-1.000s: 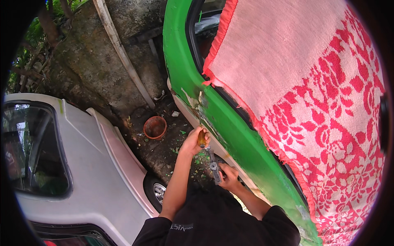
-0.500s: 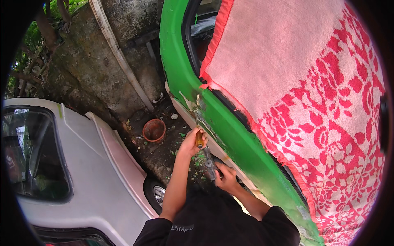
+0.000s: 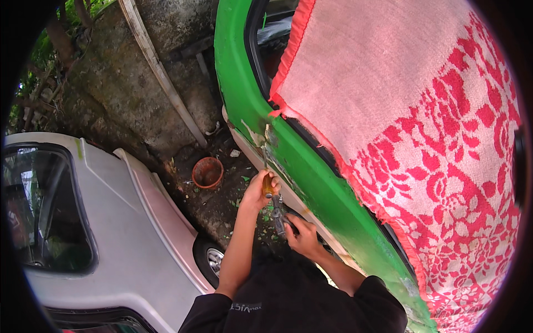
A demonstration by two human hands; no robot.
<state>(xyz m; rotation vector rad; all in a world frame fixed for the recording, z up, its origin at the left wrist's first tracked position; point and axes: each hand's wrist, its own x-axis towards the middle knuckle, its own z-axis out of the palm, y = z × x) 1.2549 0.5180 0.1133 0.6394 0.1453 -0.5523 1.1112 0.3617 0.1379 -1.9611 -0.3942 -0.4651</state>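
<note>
My left hand (image 3: 258, 190) is closed around the amber handle of a screwdriver (image 3: 268, 187). Its thin shaft points up and away, toward chipped paint (image 3: 268, 137) on the lower side of a green car body (image 3: 311, 183); whether the tip touches is too small to tell. In my closed right hand (image 3: 303, 236) is a dark grey, elongated metal tool (image 3: 278, 216), its exact kind unclear. The far end of this tool is at the butt of the screwdriver handle, seemingly against it.
A pink and red floral towel (image 3: 383, 100) drapes over the green car. On the left stands a silver-grey car (image 3: 122, 222). Between them, a terracotta pot (image 3: 207, 172) sits on ground littered with green paint flakes. Behind, a wooden pole (image 3: 161, 72) leans on a stained wall (image 3: 116, 94).
The dark tool in my right hand has swung more upright, and its far end has come up to the screwdriver's butt. My left hand stays nearly in place.
</note>
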